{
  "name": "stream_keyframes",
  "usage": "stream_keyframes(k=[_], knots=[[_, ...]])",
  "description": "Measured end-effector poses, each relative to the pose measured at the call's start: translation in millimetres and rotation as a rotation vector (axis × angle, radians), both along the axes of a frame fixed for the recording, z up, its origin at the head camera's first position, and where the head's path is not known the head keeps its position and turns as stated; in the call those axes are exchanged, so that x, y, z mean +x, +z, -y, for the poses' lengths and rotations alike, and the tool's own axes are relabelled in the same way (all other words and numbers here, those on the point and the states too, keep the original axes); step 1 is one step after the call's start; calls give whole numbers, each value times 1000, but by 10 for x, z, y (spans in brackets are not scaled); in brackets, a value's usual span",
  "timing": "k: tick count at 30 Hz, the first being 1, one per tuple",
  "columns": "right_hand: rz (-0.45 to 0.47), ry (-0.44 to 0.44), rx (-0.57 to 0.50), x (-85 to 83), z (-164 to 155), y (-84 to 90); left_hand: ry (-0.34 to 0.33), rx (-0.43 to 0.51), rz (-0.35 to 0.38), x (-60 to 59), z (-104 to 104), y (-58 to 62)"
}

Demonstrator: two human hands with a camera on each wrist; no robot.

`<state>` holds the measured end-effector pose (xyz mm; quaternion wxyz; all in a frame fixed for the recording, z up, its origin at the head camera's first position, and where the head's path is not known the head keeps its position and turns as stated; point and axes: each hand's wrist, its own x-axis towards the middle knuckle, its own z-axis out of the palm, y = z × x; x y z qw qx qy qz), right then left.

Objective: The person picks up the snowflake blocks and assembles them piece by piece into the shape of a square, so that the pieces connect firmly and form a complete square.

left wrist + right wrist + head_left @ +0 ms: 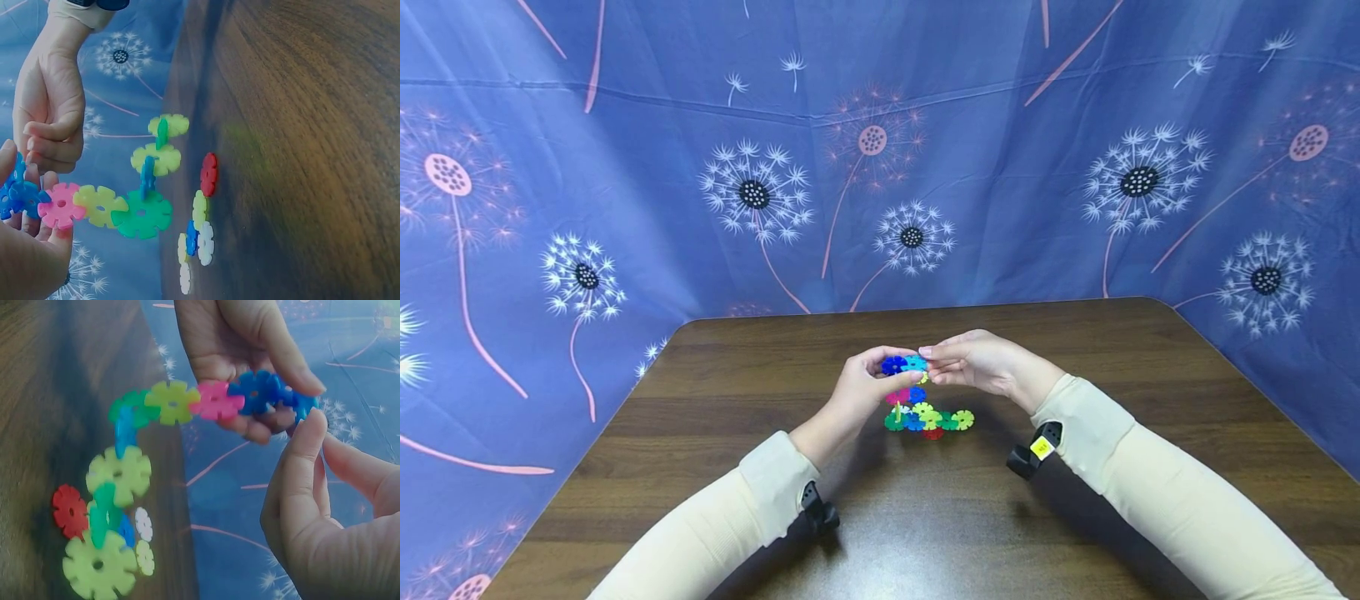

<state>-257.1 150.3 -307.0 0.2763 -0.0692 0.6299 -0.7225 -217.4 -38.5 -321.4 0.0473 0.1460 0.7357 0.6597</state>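
A chain of notched plastic snowflake discs hangs between my hands. It runs from dark blue (pixel 254 392) through pink (pixel 60 206), yellow (pixel 100 206) and green (pixel 142 215) discs, then bends to a blue disc (pixel 148 178) and more yellow and green ones. My left hand (pixel 852 392) grips the blue end, thumb on one side and fingers behind. The thumb and fingertips of my right hand (pixel 981 364) pinch a light blue disc (pixel 304 407) at that end. Whether this disc is slotted into its neighbour cannot be made out.
Beneath the chain, loose discs lie on the brown wooden table (pixel 715 400): red (pixel 209 174), white (pixel 205 244), blue (pixel 192 237) and yellow ones. A blue cloth (pixel 1000 167) with dandelion prints hangs behind the table and along its sides.
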Motion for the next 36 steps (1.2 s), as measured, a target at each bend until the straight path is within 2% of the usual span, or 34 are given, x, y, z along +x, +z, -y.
stream_keyframes(k=[6,10,14,19,27,33,36], knots=[[-20,-16,15,-39,-71,-44,-22,29,-12,-21,27,-5],[-59,-32,56,-72,-132,-111,-28,68,1,-102,53,-64],[-73,-58,110,-123,-200,-219,-12,108,1,-187,66,-128],[-60,-92,139,-185,-270,-389,-3,171,-3,-214,75,-138],[-63,-94,271,-187,-303,-661,-10,228,-5,-220,98,-57],[-93,-75,254,-128,-241,-803,8,247,-5,-248,94,40],[-138,-54,277,-86,-206,-846,7,247,-17,-253,77,86]])
